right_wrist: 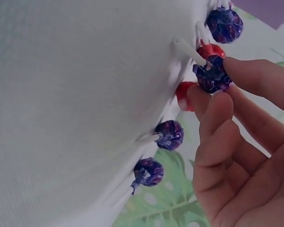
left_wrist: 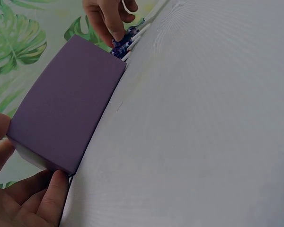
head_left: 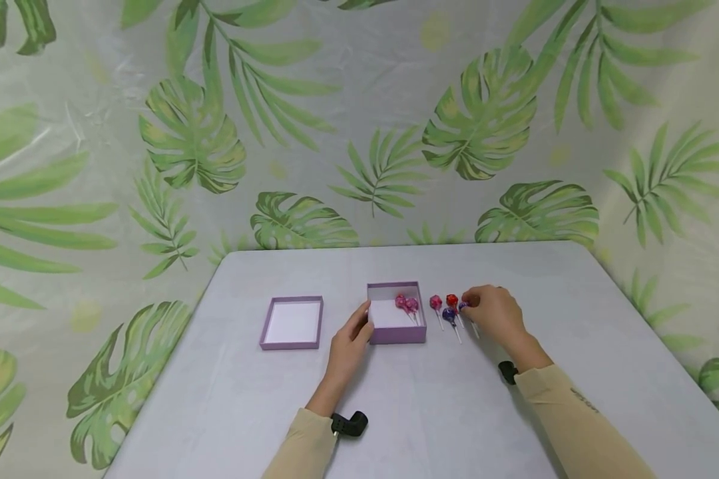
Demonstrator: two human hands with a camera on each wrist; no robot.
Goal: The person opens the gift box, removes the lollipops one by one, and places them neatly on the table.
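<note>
A purple open box [head_left: 397, 334] with a white inside stands mid-table, with two pink lollipops [head_left: 406, 303] lying in its right part. My left hand [head_left: 347, 347] holds the box at its left side, fingers and thumb at the near left corner. To the right of the box, my right hand [head_left: 496, 316] pinches a dark blue-purple wrapped lollipop [right_wrist: 213, 75] between thumb and fingertips, white stick outward. Near it lie a pink lollipop [head_left: 435, 303], a red lollipop [head_left: 452, 300] and a dark blue lollipop [head_left: 449, 315]. The right wrist view shows more blue lollipops [right_wrist: 169, 135] beyond the hand.
The shallow purple lid [head_left: 291, 323], white inside, lies on the table left of the box. A white cloth covers the table [head_left: 239, 412]. Behind it hangs a leaf-patterned curtain [head_left: 371, 100]. Each wrist wears a black camera strap [head_left: 349, 424].
</note>
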